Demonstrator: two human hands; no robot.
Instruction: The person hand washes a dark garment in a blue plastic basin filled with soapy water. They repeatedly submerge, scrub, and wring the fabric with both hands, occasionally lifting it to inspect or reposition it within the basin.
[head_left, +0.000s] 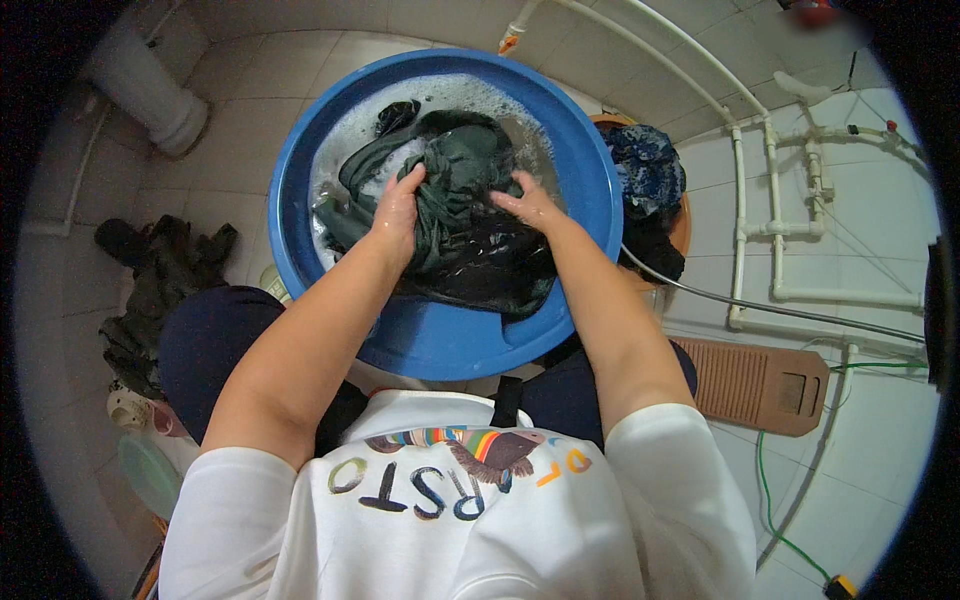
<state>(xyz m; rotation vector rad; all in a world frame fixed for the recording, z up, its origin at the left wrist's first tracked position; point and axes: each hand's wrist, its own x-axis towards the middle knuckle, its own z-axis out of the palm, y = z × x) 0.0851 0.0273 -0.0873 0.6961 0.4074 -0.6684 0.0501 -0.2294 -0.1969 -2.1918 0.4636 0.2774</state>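
A large blue round basin [290,200] stands between my knees, holding sudsy water and wet clothes. A dark green garment [465,150] lies bunched in the middle, with a black wet garment [490,270] nearer to me. My left hand [398,208] grips the green garment's left part, thumb on top; its other fingers are mostly hidden by the cloth. At the right of the bundle, my right hand [530,205] has its thumb and fingers apart, fingertips at the wet cloth, holding nothing that I can see. White foam [455,90] floats along the far rim.
Behind the basin's right side, an orange tub [683,225] holds blue patterned clothing [645,170]. A brown washboard [750,385] lies at right, near white wall pipes [740,220] and a grey hose [780,303]. Dark clothes [160,285] are heaped on the left floor.
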